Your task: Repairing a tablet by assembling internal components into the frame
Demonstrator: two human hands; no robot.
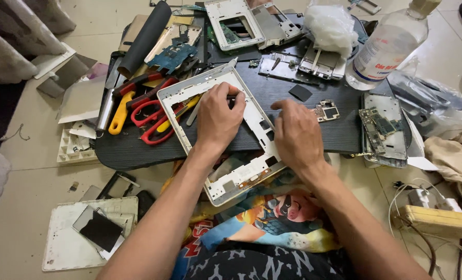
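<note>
A white tablet frame (175, 93) lies tilted across a dark board (340, 132), its near end overhanging toward my lap. My left hand (218, 120) rests inside the frame with its fingers closed around a thin dark tool whose tip shows near the frame's right rail. My right hand (296, 134) presses down on the frame's right edge, fingers curled over the rail. A small circuit piece (327, 110) lies just right of my right hand.
Red-handled scissors (150, 115) and a yellow-handled tool (121, 113) lie left of the frame. Further tablet frames (234, 23), a circuit board (384, 129), a clear bottle (386, 46) and plastic bags crowd the back and right. A white back cover (67, 243) sits on the floor.
</note>
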